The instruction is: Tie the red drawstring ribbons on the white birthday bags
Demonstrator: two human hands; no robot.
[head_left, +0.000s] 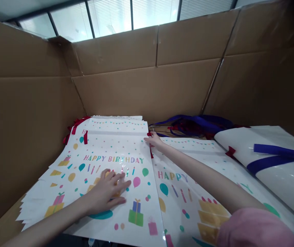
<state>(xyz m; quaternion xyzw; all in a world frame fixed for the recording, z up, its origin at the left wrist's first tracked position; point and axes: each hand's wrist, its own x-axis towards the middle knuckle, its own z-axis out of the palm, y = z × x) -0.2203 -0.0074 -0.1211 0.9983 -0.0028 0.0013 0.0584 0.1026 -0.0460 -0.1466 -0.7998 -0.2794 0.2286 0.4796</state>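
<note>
While the top gift bag [116, 151] lay flat on its stack [34, 202], it was pressed by the left hand [106, 193], fingers [118, 178] splayed; its far corner was met by the right hand [154, 140], grip unclear. Judged not yet lifted.

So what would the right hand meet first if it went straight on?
The right hand sits at the top corner of the white birthday-print gift bag; past that, likely the brown cardboard back wall.

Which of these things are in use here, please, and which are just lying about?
In use: left hand flat on the top birthday bag; right hand at its far corner.
Lying about: second birthday bag stack; white bags with blue ribbon; blue ribbon heap.
</note>
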